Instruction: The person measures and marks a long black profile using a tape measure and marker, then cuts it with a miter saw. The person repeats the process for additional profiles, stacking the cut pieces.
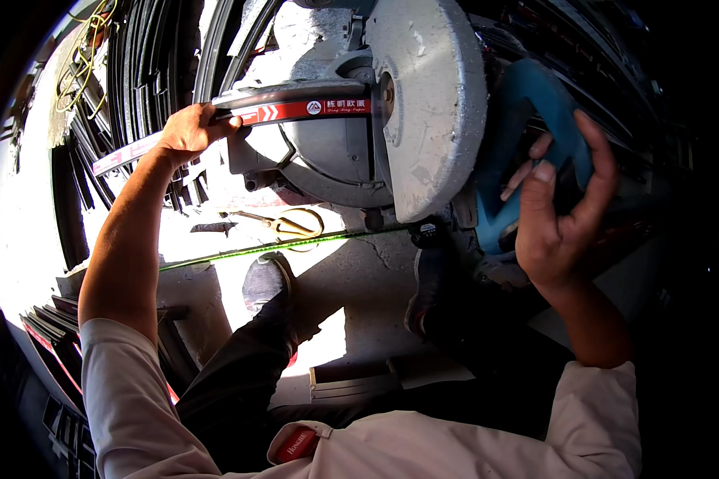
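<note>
My left hand point(190, 134) is closed around a long metal profile point(287, 111) with red printed film along its face. The profile lies across the grey base point(327, 164) of a miter saw, and its right end meets the saw's large pale round blade guard point(443, 104). My right hand point(558, 227) is at the saw's teal loop handle point(499, 120). Some of its fingers pass through the loop, while thumb and forefinger stay partly apart. Most of the blade is hidden behind the guard.
Scissors point(297, 223) with yellowish loops lie on the floor beyond my shoe point(265, 281). A green measuring tape point(295, 246) stretches out beside them. Dark profiles point(148, 68) are stacked at upper left, near a yellow cord point(96, 32). More profiles point(56, 331) lie at lower left.
</note>
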Action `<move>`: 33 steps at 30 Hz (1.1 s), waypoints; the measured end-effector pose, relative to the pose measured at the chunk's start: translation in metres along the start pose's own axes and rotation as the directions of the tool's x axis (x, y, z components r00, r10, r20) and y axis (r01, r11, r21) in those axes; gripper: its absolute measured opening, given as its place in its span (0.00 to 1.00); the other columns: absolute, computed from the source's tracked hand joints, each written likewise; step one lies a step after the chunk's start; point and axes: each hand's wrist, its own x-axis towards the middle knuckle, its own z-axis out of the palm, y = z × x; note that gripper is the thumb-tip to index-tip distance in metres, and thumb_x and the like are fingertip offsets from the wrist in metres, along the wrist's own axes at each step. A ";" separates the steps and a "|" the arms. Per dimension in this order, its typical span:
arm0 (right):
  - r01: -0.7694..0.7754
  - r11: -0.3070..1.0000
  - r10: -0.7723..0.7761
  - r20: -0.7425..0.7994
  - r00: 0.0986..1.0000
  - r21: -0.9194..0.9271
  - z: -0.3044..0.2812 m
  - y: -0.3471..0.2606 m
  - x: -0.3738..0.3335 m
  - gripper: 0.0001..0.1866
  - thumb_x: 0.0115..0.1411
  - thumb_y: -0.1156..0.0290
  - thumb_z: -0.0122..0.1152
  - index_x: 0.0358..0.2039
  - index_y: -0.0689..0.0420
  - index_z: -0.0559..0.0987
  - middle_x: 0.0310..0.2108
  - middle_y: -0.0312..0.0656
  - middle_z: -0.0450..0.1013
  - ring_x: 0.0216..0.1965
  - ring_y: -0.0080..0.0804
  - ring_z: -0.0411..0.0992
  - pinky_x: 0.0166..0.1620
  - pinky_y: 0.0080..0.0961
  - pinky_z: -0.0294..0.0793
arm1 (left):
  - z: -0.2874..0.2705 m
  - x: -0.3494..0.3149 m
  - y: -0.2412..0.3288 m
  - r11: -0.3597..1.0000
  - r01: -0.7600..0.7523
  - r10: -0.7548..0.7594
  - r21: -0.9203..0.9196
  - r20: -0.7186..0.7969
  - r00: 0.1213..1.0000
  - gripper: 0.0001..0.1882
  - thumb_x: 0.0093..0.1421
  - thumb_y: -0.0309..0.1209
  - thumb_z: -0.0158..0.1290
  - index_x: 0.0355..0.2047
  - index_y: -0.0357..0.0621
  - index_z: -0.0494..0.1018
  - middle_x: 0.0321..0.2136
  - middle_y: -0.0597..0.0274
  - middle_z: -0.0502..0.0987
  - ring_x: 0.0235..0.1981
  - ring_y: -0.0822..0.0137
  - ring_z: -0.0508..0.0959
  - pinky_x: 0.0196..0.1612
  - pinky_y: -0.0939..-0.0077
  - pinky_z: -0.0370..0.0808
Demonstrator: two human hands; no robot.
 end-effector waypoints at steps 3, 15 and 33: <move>-0.008 1.000 0.008 0.003 1.000 -0.005 -0.001 -0.003 0.000 0.32 0.68 0.83 0.51 0.71 0.58 0.58 0.47 0.45 0.69 0.28 0.15 0.69 0.31 0.15 0.75 | -0.001 0.000 0.001 0.998 -0.051 0.051 0.025 -0.020 0.998 0.44 0.60 0.72 0.53 0.29 0.34 0.81 0.24 0.43 0.80 0.30 0.47 0.83 0.40 0.54 0.76; -0.073 0.996 0.073 -0.012 0.997 -0.042 -0.004 -0.005 -0.003 0.32 0.67 0.83 0.53 0.70 0.62 0.59 0.49 0.44 0.69 0.46 0.22 0.69 0.48 0.22 0.76 | -0.001 0.001 0.001 0.998 -0.043 0.043 -0.043 -0.003 0.999 0.42 0.60 0.72 0.54 0.28 0.36 0.81 0.22 0.46 0.79 0.29 0.48 0.82 0.38 0.55 0.76; -0.026 0.995 0.024 -0.025 0.999 -0.093 -0.001 -0.006 -0.006 0.30 0.68 0.82 0.54 0.70 0.63 0.61 0.64 0.49 0.63 0.55 0.30 0.71 0.54 0.25 0.79 | 0.002 0.006 -0.005 0.994 -0.070 0.070 -0.080 0.001 0.998 0.40 0.61 0.67 0.59 0.29 0.33 0.81 0.16 0.54 0.76 0.13 0.62 0.78 0.24 0.67 0.77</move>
